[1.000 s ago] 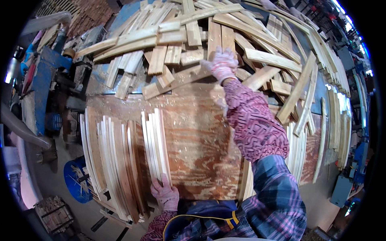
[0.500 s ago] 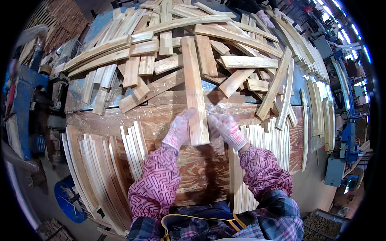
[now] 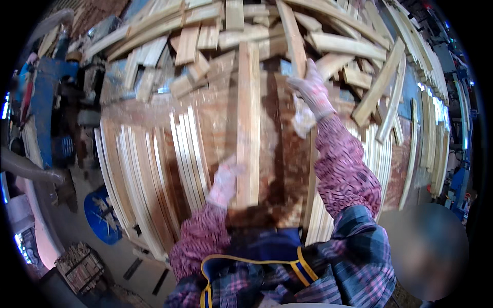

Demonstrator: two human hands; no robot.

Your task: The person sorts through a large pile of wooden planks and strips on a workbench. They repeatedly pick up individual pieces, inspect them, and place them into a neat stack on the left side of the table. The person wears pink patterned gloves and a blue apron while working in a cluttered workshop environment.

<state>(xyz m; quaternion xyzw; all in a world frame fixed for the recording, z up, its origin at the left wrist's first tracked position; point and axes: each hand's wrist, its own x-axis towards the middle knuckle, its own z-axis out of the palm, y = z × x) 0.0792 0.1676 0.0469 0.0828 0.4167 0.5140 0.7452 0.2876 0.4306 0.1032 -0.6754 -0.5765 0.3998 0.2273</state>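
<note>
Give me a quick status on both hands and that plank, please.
Left hand on long plank, grip unclear. Right hand open, reaching the offcut pile. Nothing blocking.

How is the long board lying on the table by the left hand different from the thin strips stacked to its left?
The long board is one wide, flat piece lying alone on the reddish table; the thin strips are narrow and many, packed side by side. The board runs straight away from the person, while the strips fan slightly. The left hand touches the board's near end; nothing touches the strips. Both are pale bare wood.
</note>
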